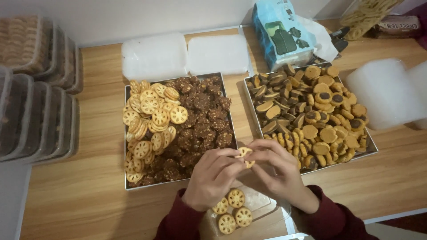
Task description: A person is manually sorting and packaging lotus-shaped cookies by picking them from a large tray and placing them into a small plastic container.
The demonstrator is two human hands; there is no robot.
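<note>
Both hands meet at lower centre of the frame, over a clear plastic container [260, 209] at the bottom edge. A small lattice cookie [244, 153] is pinched between the fingertips of the left hand [212, 178] and right hand [278, 171]; both are closed on it, held in the air just above the container and in front of the two trays. Whether it is one piece or two stacked cannot be told; a second bit shows just below, near the right fingertips.

Three round lattice cookies [234, 210] are already laid in the container, at its left side; the right side shows bare plastic.

Left tray [126, 146]: pale lattice cookies piled at its left, dark chunky chocolate cookies [202, 120] filling the rest. Right tray [372, 144]: brown flat cookies, some with dark centres, some two-tone slices. Two clear lids or boxes [184, 55] lie at upper centre, a blue tissue pack [280, 35] at upper right, more frosted plastic [384, 91] at the right edge. Stacked filled containers [38, 115] sit at the left edge. All rest on a wooden table [84, 191].

Step judged: container filling, early stage, lattice section being built. Next move, as a judgement, calls for lowering the held piece beside the three already placed, without disturbing them, then release by one hand so the other is free to reach the left tray.
</note>
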